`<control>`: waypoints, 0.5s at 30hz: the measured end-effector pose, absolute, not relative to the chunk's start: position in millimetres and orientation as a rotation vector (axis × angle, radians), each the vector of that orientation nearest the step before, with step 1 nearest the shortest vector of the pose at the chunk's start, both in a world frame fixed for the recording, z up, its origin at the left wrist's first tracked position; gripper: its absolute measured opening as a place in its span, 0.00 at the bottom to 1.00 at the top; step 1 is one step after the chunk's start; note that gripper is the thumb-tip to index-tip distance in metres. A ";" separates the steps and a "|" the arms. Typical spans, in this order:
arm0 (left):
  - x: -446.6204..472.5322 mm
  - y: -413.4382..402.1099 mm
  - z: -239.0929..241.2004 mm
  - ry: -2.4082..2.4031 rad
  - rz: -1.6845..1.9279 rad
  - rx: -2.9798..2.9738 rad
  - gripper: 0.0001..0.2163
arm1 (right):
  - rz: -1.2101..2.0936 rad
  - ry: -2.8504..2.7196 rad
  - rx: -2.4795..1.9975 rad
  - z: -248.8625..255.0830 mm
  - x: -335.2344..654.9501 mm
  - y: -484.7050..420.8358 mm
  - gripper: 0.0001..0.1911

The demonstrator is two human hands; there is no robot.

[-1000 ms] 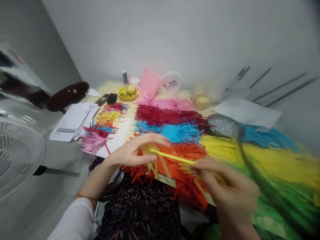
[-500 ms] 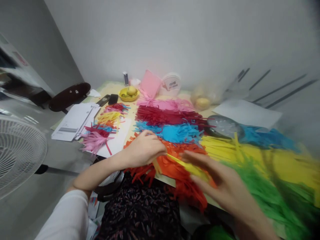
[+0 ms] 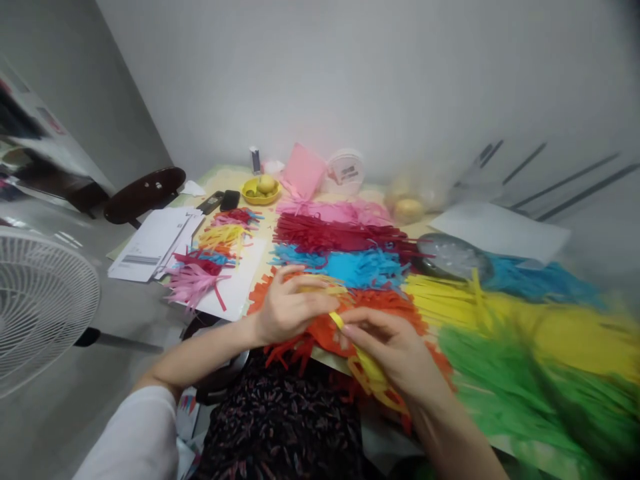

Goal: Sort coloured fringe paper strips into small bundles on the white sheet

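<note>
Over the orange fringed paper (image 3: pixel 265 290), both my hands hold a yellow fringed paper strip (image 3: pixel 336 321). My left hand (image 3: pixel 295 303) has its thumb and fingers closed on one end, with pale yellow fringes showing above the fingers. Close by on the right, my right hand (image 3: pixel 395 343) pinches the strip between thumb and fingertips. Loose yellow fringes dangle below it toward the table edge. Behind my hands lie blue fringed paper (image 3: pixel 350 268) and dark red fringed paper (image 3: pixel 340 233).
Yellow (image 3: pixel 525 320) and green fringed sheets (image 3: pixel 505 373) spread to the right. Small multicoloured tassels (image 3: pixel 193 283) and printed papers (image 3: pixel 150 243) lie left. A yellow fruit bowl (image 3: pixel 260 199) stands at the back. A white fan (image 3: pixel 45 313) stands beside the table.
My right hand has moved in to the left and closed on the yellow strip. The stretched length between my hands is now short, and yellow fringes hang below.
</note>
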State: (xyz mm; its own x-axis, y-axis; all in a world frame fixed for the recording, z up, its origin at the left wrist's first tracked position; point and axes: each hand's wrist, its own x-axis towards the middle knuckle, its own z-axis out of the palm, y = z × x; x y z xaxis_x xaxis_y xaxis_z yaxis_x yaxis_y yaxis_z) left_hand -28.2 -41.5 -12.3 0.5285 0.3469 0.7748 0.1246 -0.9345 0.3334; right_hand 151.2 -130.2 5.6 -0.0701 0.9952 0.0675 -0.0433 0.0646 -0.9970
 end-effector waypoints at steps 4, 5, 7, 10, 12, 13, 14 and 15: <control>-4.2 -62.1 -16.0 0.539 1.505 2.014 0.08 | 0.858 -1.344 -1.092 11.5 143.3 -131.5 0.04; 0.6 -66.9 -14.1 0.559 1.477 1.885 0.08 | 0.757 -1.387 -1.082 12.8 142.2 -130.5 0.04; 7.0 -73.6 -10.0 0.571 1.397 1.700 0.10 | 0.593 -1.451 -1.068 14.1 140.8 -127.8 0.06; 11.9 -75.8 -9.4 0.538 1.288 1.588 0.11 | 0.422 -1.485 -1.098 11.6 137.7 -123.7 0.06; 14.4 -72.9 -13.4 0.552 1.273 1.510 0.11 | 0.314 -1.506 -1.121 7.0 137.6 -119.6 0.05; 15.1 -70.3 -16.0 0.580 1.279 1.458 0.11 | 0.275 -1.547 -1.123 4.2 140.8 -115.8 0.05; 15.2 -66.9 -18.5 0.626 1.292 1.408 0.11 | 0.254 -1.615 -1.130 1.5 147.8 -109.8 0.05; 14.1 -62.8 -20.5 0.690 1.317 1.367 0.11 | 0.243 -1.690 -1.185 -0.9 159.6 -101.4 0.06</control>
State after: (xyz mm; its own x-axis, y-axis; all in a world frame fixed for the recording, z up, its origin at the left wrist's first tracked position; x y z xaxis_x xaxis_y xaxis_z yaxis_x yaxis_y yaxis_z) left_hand 14.1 -62.8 -20.5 0.2233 0.9191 0.3248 -0.2560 -0.2662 0.9293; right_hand 159.6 -101.4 -0.9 -0.0026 0.7911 0.6117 0.5871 0.4963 -0.6395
